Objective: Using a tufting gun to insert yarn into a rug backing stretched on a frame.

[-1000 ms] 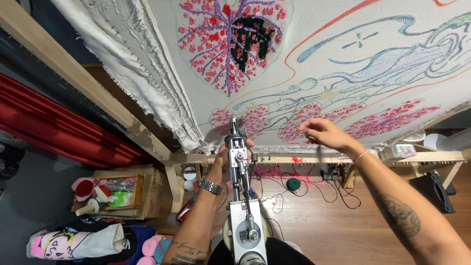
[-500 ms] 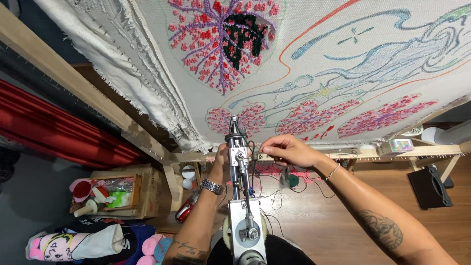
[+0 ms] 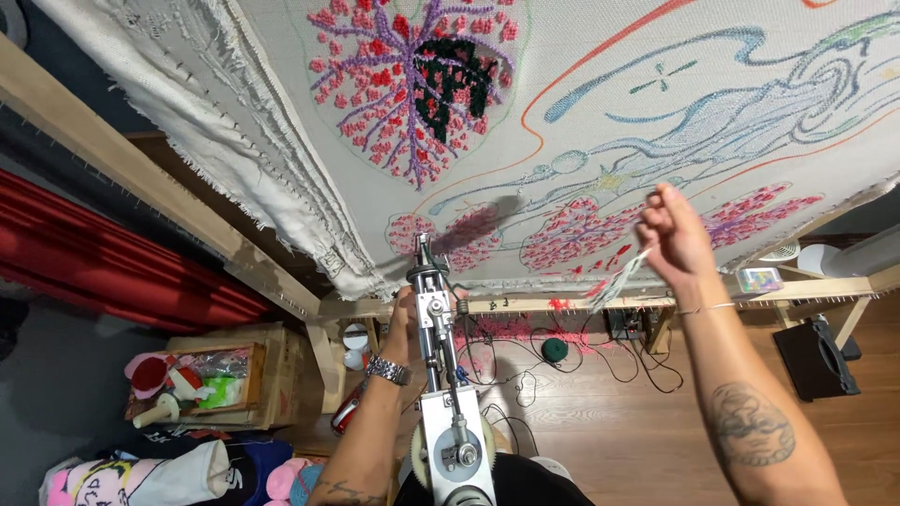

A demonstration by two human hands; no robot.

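The left hand [image 3: 405,314] is wrapped tight around a shiny metal tufting gun [image 3: 441,375], just under the bumpy, fuzzy cloth [image 3: 581,122]. Right of the gun, the right hand [image 3: 673,234] pinches a thin, pale strip [image 3: 619,278], fingers closed.

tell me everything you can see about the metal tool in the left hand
The tufting gun is a long silver-grey metal tool, seen from behind and above. A round gear housing with bolts sits nearest the camera, a narrow shaft runs forward, and a pointed needle tip rests close to or against the stretched cloth beside a pink tufted patch. The left hand grips its front handle from the left side. Thin yarn strands trail near the shaft. The right hand is apart from it.
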